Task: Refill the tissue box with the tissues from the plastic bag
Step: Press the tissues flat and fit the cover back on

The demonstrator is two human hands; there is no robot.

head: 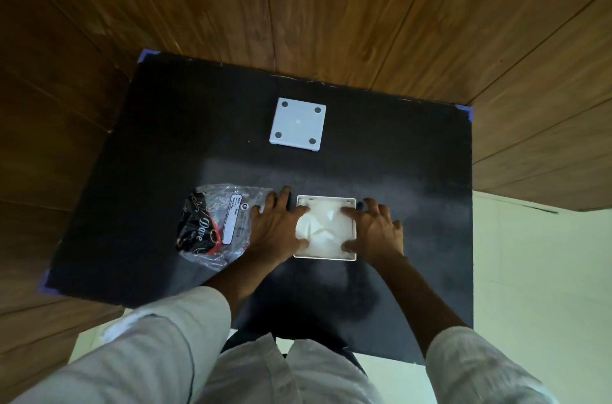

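A white square tissue box [353,231] lies open-side up on the black table, filled with white tissues [323,228]. My left hand [276,226] rests at the box's left edge, thumb and forefinger pressing on the tissues. At the right edge my right hand [376,231] presses the tissues the same way. The clear plastic bag [215,225], crumpled, with black and red print, lies just left of my left hand, whose fingers overlap its edge. The box's white bottom panel [298,124], with round pads at its corners, lies apart at the far side of the table.
The black table [414,172] has blue tape at its corners and stands against a wooden wall. A pale floor shows to the right and below. My light sleeves fill the bottom of the view.
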